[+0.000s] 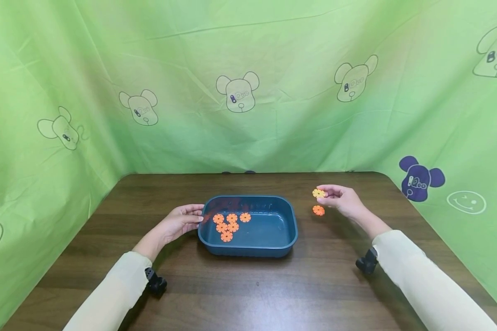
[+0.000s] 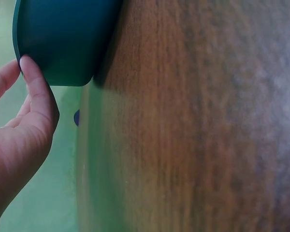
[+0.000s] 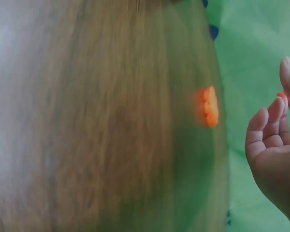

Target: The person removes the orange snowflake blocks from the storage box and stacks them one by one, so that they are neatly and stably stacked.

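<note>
A dark blue rectangular plastic basin [image 1: 248, 252] stands on the table. My left hand [image 1: 182, 223] pinches its left rim between thumb and fingers; the left wrist view shows the thumb [image 2: 34, 79] against the outer wall. Several orange flower-shaped pieces [image 1: 227, 236] lie in the left half of the basin. To the right of it, my right hand [image 1: 343, 200] holds a yellow-orange flower-shaped piece [image 1: 318, 193] by its edge, raised over the table. Just below that in the head view lies one orange flower-shaped piece [image 1: 318, 210], seen edge-on [image 3: 211, 107] in the right wrist view.
The brown wooden table [image 1: 248, 294] reaches back to a green curtain [image 1: 248, 138] printed with bear heads. Black wrist cameras are strapped to the left wrist [image 1: 155, 282] and the right wrist [image 1: 367, 261], close over the tabletop.
</note>
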The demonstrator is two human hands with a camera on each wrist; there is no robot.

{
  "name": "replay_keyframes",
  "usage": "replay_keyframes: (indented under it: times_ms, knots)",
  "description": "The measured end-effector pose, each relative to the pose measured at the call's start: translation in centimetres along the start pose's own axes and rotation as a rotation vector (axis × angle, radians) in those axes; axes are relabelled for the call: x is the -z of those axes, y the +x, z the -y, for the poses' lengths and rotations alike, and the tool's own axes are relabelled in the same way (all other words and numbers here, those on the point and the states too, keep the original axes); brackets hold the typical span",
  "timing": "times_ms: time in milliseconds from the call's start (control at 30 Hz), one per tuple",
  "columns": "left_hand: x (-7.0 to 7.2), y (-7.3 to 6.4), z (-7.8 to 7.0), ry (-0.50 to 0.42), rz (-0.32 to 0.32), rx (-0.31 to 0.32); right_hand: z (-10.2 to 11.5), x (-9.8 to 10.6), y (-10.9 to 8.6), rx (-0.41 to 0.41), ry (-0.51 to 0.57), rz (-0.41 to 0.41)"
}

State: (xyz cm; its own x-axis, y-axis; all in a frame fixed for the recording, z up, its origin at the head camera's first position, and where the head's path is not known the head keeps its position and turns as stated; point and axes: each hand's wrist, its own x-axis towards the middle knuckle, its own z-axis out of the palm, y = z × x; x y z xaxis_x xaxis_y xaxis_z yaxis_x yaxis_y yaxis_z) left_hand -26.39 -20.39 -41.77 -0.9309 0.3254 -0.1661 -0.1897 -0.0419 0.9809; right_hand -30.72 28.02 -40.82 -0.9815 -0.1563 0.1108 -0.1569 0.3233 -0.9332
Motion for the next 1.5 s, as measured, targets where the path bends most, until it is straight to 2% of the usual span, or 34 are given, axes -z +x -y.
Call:
replay_keyframes:
  times_ms: [200, 433, 700, 933, 1100, 1500]
  knots:
    - [0.0, 0.0, 0.0, 0.007, -0.01, 0.003, -0.9, 0.7, -0.1, -0.035, -0.048, 0.046]
    - [-0.1, -0.1, -0.1, 0.011, -0.017, 0.009, -2.3, 1.0, 0.2, -0.081, -0.025, 0.087]
    - [-0.3, -0.1, -0.1, 0.004, -0.025, 0.014, -2.4, 1.0, 0.5, -0.094, -0.067, 0.123]
    - [-0.3, -0.1, 0.0, 0.003, -0.02, 0.009, -2.2, 0.7, 0.5, -0.123, -0.039, 0.176]
    - [-0.3, -0.2, 0.1, -0.004, -0.017, 0.012, -2.2, 0.7, 0.5, -0.115, -0.088, 0.182]
    - [-0.3, -0.2, -0.2, 0.005, -0.017, 0.013, -2.4, 0.3, 0.5, -0.103, -0.118, 0.169]
